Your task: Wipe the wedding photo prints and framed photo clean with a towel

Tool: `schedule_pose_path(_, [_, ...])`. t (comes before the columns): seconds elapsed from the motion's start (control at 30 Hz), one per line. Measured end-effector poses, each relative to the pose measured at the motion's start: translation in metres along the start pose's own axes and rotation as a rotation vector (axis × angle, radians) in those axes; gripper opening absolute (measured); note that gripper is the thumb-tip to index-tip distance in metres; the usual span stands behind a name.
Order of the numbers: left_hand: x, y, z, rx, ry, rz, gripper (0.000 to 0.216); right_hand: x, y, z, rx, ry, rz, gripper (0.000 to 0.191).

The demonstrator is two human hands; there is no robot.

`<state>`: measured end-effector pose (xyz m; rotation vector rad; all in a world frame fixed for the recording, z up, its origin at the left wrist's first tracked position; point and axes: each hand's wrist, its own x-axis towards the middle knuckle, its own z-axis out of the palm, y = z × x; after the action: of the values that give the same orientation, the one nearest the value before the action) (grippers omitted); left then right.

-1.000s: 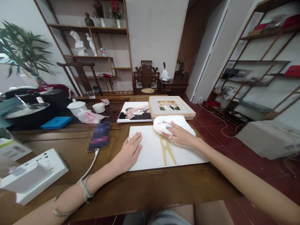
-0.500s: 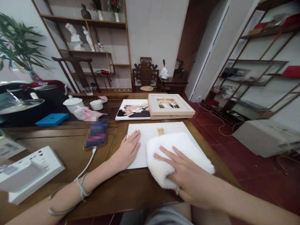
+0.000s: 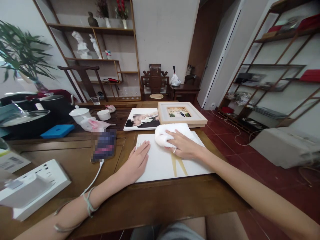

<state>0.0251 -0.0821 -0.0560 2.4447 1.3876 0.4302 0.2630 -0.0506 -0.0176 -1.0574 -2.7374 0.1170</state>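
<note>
While left hand (image 3: 136,162) rests flat at board (image 3: 160,166) edge, open right hand (image 3: 183,146) presses towel (image 3: 163,136).

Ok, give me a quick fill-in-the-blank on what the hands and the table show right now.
1. The right hand presses a white ____ onto the white board.
2. The left hand lies flat on that board's ____ edge.
3. Behind the board, the wooden frame lies to the ____ of the unframed print.

Missing words: cloth; left; right.
</note>
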Motion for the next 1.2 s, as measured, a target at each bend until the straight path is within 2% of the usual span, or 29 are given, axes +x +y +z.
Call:
schedule_pose_path(0.1, [0.0,0.0,0.0,0.008,-0.005,-0.005,0.049,-0.017,-0.022,-0.003,0.005,-0.036,-0.015,0.029])
schedule_pose_path(0.27, [0.002,-0.001,0.001,0.02,0.007,0.01,0.049,-0.057,-0.076,-0.011,-0.013,-0.153,-0.031,0.025])
schedule_pose_path(0.37, [0.002,-0.002,0.002,0.023,0.011,0.02,0.048,-0.07,-0.094,-0.015,-0.009,-0.235,-0.048,0.024])
schedule_pose_path(0.43, [0.002,-0.003,0.003,0.02,0.011,0.021,0.049,-0.071,-0.093,-0.016,0.005,-0.235,-0.053,0.026])
schedule_pose_path(0.53, [0.001,-0.002,0.002,0.006,0.011,0.02,0.049,-0.057,-0.075,-0.015,0.022,-0.161,-0.045,0.027])
schedule_pose_path(0.73, [0.0,-0.003,0.001,-0.011,0.019,0.019,0.048,0.001,-0.024,-0.004,-0.039,-0.03,-0.029,0.027])
schedule_pose_path(0.87, [0.0,-0.006,0.003,-0.015,0.05,0.039,0.047,0.024,-0.009,0.003,-0.071,-0.014,-0.003,0.036])
schedule_pose_path(1.0, [0.0,-0.006,0.003,-0.009,0.057,0.045,0.047,0.011,-0.02,0.0,-0.069,-0.042,-0.04,0.036])
schedule_pose_path(1.2, [0.001,-0.002,0.001,0.022,0.013,0.019,0.048,-0.044,-0.069,-0.021,0.038,-0.154,-0.169,0.028])
